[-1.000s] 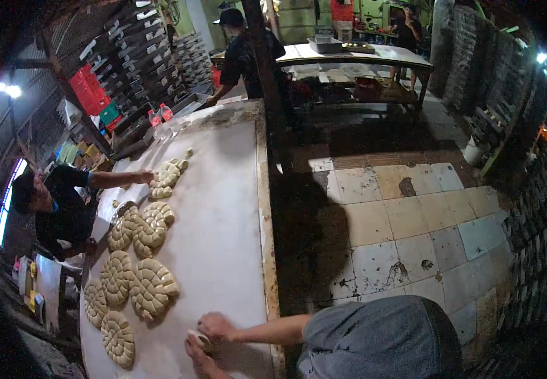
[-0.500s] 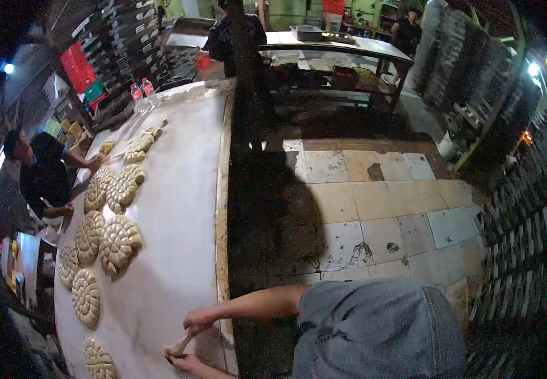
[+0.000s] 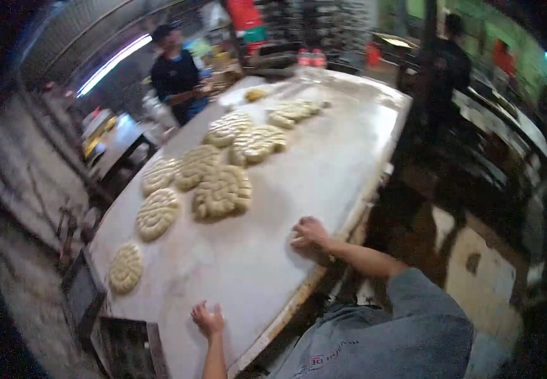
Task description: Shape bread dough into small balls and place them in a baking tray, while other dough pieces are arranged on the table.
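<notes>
The person's right hand (image 3: pixel 310 235) rests palm down on the long, pale, flour-dusted work table (image 3: pixel 324 164), close to its wooden near edge (image 3: pixel 324 268); the fingers lie curled and loose on the surface, and whether anything sits under the palm cannot be told. The left hand (image 3: pixel 208 319) lies further along the same near side, fingers spread open and holding nothing, its forearm cut off by the bottom of the picture.

Between the two hands the tabletop is bare, and a broad bare strip runs from the right hand toward the far end of the table. Beyond the right hand, just across a short gap, sits the nearest round coiled cake of pale dough (image 3: pixel 222 191). More of these coiled dough rounds (image 3: pixel 157 213) trail away from it along the table's far side, one small round (image 3: pixel 126 268) lying beyond the left hand near the table's corner.

The picture is blurred with motion, so the dough's pattern is soft. A person in a dark shirt (image 3: pixel 174 74) stands at the far end, and another dark figure (image 3: pixel 445 66) stands past the table's near edge in shadow, details lost. The wearer's grey sleeve (image 3: pixel 406 328) covers the floor below the right hand.
</notes>
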`<action>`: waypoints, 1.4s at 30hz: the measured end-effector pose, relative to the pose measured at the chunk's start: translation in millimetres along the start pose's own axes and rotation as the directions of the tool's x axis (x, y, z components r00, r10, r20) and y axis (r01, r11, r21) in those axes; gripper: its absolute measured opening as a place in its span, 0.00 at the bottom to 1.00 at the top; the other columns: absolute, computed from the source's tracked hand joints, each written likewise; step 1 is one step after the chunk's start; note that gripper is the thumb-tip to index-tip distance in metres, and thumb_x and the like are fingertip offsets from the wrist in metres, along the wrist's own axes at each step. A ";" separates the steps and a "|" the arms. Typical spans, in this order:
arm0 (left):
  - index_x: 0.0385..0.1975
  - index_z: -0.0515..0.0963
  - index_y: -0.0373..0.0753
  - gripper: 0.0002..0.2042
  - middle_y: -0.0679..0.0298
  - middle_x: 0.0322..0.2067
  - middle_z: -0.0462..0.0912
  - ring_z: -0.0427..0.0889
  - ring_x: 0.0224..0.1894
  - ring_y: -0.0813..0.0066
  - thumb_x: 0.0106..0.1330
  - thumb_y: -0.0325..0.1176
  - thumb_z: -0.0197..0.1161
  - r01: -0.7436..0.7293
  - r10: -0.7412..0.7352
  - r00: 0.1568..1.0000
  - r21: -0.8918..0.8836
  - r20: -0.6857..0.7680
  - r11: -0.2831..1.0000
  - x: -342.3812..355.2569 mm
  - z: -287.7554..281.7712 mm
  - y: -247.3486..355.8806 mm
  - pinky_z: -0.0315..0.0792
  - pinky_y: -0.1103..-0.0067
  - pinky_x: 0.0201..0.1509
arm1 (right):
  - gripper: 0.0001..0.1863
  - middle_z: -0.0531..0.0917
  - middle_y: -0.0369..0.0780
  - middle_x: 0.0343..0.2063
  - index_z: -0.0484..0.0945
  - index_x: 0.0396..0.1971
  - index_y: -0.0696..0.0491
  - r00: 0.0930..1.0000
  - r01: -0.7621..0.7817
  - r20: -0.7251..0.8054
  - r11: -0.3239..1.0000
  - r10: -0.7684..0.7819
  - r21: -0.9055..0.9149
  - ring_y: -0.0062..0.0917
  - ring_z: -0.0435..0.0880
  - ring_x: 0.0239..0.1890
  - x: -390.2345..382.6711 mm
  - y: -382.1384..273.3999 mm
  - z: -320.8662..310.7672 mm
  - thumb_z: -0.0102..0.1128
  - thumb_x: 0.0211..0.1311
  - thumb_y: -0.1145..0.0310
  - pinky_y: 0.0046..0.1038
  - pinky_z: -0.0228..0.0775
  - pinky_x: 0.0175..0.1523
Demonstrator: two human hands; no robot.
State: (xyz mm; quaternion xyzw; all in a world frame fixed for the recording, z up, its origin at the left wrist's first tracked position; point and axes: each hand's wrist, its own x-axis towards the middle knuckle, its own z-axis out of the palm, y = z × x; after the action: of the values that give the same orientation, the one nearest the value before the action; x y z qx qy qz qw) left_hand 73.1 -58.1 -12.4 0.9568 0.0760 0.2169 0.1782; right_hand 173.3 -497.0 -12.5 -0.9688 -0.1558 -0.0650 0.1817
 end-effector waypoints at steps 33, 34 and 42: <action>0.22 0.73 0.39 0.05 0.55 0.27 0.73 0.70 0.35 0.52 0.46 0.28 0.61 0.213 -0.201 0.962 0.049 -0.185 0.976 -64.0 6.7 75.0 0.63 0.62 0.40 | 0.12 0.72 0.44 0.38 0.73 0.34 0.53 0.972 0.076 -0.226 0.997 -0.067 0.032 0.40 0.66 0.43 35.7 26.2 21.3 0.57 0.46 0.70 0.38 0.61 0.48; 0.23 0.72 0.39 0.05 0.55 0.28 0.73 0.70 0.36 0.51 0.47 0.28 0.61 0.294 -0.279 0.943 0.059 -0.184 0.954 -67.5 -9.6 61.5 0.63 0.61 0.41 | 0.13 0.71 0.47 0.39 0.73 0.36 0.53 0.967 0.086 -0.238 0.995 -0.096 -0.052 0.41 0.66 0.44 33.2 52.8 32.4 0.57 0.47 0.69 0.40 0.60 0.48; 0.17 0.72 0.33 0.07 0.48 0.23 0.74 0.73 0.32 0.52 0.48 0.32 0.55 0.635 -0.593 0.759 0.104 -0.267 0.766 -25.9 1.6 -31.6 0.67 0.63 0.38 | 0.09 0.73 0.41 0.29 0.75 0.27 0.51 0.993 0.003 -0.110 0.956 -0.037 -0.293 0.35 0.71 0.36 93.6 -31.8 3.7 0.53 0.49 0.62 0.33 0.62 0.41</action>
State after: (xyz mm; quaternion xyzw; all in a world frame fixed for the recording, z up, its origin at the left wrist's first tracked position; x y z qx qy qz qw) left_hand 48.5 -35.1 -35.6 0.8608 0.4258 0.2416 0.1388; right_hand 251.6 -441.5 11.7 -0.9780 -0.1434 -0.1446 0.0447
